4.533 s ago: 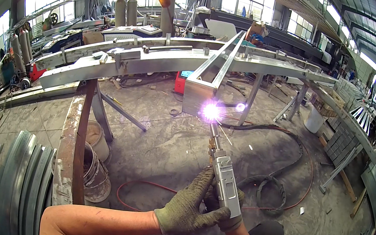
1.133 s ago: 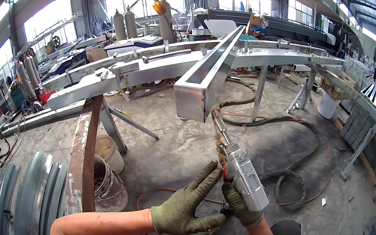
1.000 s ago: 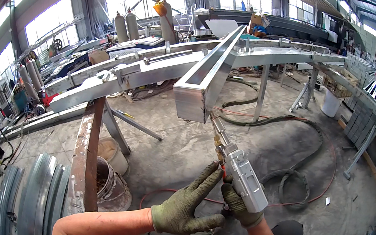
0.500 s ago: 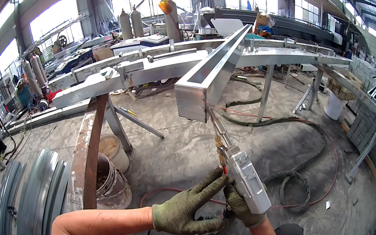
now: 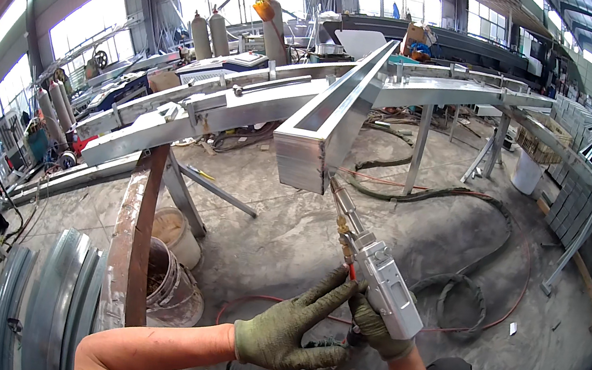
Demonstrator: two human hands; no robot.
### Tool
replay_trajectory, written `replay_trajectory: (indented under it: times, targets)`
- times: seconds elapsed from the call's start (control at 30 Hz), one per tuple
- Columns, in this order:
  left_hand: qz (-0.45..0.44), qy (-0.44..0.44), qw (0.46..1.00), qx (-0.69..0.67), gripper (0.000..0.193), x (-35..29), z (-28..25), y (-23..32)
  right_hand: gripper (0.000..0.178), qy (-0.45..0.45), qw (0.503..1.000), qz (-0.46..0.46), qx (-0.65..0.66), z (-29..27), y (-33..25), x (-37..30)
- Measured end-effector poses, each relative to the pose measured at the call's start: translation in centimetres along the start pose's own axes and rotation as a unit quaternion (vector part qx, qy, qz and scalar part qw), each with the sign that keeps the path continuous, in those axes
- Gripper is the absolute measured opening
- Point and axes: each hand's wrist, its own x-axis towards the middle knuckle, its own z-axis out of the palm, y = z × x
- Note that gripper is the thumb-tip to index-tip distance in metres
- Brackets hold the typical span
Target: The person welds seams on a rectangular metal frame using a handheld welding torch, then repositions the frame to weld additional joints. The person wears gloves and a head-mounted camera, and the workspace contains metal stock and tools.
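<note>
My right hand (image 5: 380, 326), in an olive-green work glove, is closed around the grip of a silver handheld welding gun (image 5: 392, 291). The gun slants up and to the left, its narrow nozzle at the lower right corner of a shiny metal box beam (image 5: 301, 161). Whether the tip touches the metal I cannot tell. My left hand (image 5: 286, 329), gloved alike, has its fingers stretched out, with the fingertips against the right hand beside the gun's red tube (image 5: 352, 271). The beam's near end faces me, and its length runs away across long metal rails (image 5: 278, 98).
A rusty steel beam (image 5: 131, 237) stands left of my arms, beside two dirty buckets (image 5: 177, 236). Curved metal sheets (image 5: 55, 287) lie at lower left. A dark thick hose (image 5: 495, 207) and a thin red hose (image 5: 517, 291) snake over the floor. Gas cylinders (image 5: 219, 34) stand behind.
</note>
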Motion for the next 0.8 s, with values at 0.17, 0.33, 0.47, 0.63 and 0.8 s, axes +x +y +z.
replay_trajectory:
  times: [0.17,0.33,0.47,0.63,0.8]
  targets:
    - [-0.009,0.001,1.000,-0.010,0.109,-0.4,-0.1,-0.2,0.007,0.022,0.994,-0.064,-0.083,1.0,-1.0,1.0]
    - [-0.004,0.004,1.000,-0.014,0.109,-0.4,-0.1,-0.2,0.009,0.031,0.995,-0.067,-0.067,1.1,-1.0,1.0]
    - [-0.004,0.005,1.000,-0.011,0.109,-0.3,-0.2,-0.3,0.012,0.015,0.990,-0.095,-0.106,0.6,-0.8,1.0]
    - [-0.011,0.005,1.000,-0.007,0.109,-0.5,-0.2,-0.2,0.012,0.007,0.992,-0.084,-0.094,0.7,-0.8,0.9]
    - [-0.014,0.012,1.000,-0.015,0.109,-0.5,0.0,-0.2,0.016,0.016,0.987,-0.119,-0.106,1.0,-0.7,1.2]
